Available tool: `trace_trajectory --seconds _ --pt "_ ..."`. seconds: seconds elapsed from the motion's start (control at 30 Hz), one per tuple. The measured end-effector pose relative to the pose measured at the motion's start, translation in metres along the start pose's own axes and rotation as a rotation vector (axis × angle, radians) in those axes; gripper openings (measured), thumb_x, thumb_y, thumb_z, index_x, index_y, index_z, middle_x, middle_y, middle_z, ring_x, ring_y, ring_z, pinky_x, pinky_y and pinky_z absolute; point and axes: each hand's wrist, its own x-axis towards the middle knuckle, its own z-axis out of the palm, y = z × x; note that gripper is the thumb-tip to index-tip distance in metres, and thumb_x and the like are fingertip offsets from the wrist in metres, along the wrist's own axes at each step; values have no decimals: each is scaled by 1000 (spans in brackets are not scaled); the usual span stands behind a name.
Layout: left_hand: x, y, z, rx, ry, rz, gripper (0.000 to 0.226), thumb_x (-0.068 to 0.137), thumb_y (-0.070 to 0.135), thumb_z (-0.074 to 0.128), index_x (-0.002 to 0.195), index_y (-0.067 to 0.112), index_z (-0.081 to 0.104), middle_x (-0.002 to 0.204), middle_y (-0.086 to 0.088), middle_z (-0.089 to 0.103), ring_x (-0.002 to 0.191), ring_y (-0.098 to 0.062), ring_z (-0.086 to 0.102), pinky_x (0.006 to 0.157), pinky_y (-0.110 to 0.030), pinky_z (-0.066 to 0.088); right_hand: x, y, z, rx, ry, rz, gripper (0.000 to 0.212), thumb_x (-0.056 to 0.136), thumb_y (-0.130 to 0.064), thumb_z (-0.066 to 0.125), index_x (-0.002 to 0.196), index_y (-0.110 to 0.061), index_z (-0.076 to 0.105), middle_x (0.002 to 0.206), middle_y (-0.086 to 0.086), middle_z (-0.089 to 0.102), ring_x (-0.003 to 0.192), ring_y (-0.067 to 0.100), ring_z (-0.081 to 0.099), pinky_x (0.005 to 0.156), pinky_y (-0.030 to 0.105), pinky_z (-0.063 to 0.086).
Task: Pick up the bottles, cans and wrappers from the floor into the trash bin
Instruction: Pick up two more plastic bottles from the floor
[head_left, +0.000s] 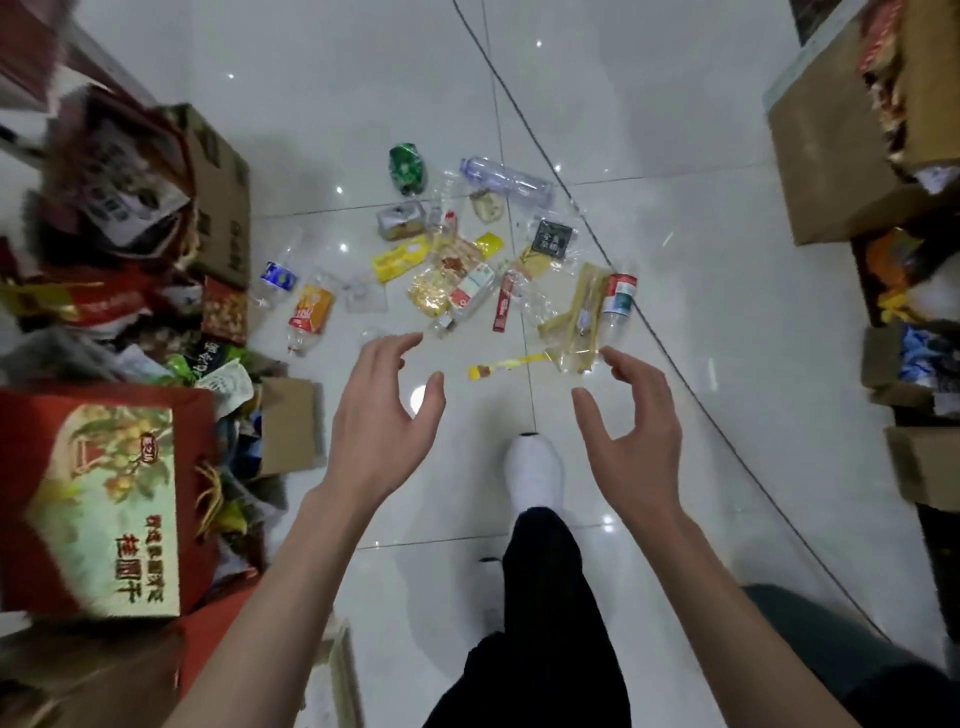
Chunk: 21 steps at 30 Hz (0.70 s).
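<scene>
Litter lies scattered on the white tiled floor ahead of me: a crushed green can (408, 169), a clear plastic bottle (506, 182), a bottle with a red and green label (618, 301), an orange-labelled bottle (310, 314), a blue-labelled bottle (279, 275), yellow wrappers (397, 260), a red stick wrapper (503, 304) and a thin yellow wrapper (511, 364). My left hand (382, 415) and my right hand (634, 415) hover above the floor near the litter, fingers spread and loosely curved, holding nothing. I see no trash bin for certain.
Cardboard boxes and red gift bags (98, 499) crowd the left side. More cardboard boxes (831, 135) stand along the right. My white shoe (535, 467) and dark trouser leg are below the hands. A thin dark cable (649, 317) runs diagonally across the tiles.
</scene>
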Motion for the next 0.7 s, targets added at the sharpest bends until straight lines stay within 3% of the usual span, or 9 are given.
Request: trace_trajectory --seconds 0.33,0.53,0.7 --pt "119 -167 96 50 151 -157 44 93 33 64 134 22 51 132 3 51 120 -17 52 99 -41 47 141 128 176 -73 -191 -215 49 91 -40 66 134 -16 61 132 0 61 126 20 56 108 48 45" --pt "164 -275 167 198 194 -201 54 88 33 68 138 18 53 146 -11 42 130 -33 45 105 -50 43 200 213 284 -122 -248 -449 46 93 -34 69 130 -8 64 131 6 64 125 23 58 110 41 43" --pt "185 -344 212 299 218 -251 64 84 41 72 141 21 52 151 -15 38 136 -37 39 106 -52 37 230 271 357 -201 -333 -553 51 91 -42 71 133 -14 65 134 6 64 129 24 56 108 52 42"
